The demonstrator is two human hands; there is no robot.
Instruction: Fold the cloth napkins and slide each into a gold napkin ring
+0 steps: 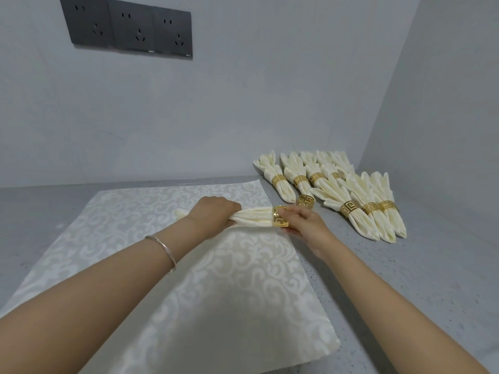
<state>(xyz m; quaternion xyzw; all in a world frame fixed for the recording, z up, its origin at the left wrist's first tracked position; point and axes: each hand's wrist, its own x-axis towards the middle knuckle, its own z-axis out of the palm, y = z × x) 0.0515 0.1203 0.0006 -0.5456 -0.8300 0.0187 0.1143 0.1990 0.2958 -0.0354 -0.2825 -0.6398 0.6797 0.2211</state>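
One napkin (253, 217) end in gold ring (280, 217)

Both arms extended forward, converging. Folded napkin (255, 217) gripped in left hand (213, 213), fingers curled; gold ring (279, 221) pinched by right hand (307, 225).

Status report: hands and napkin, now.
Left hand grips folded napkin. Right hand holds gold ring on its end. Spare ring beside, not blocking.

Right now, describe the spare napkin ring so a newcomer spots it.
Find the patterned cloth on the grey table. Off its far right corner, beside the ringed napkins, sits a gold ring. It alone holds no napkin.
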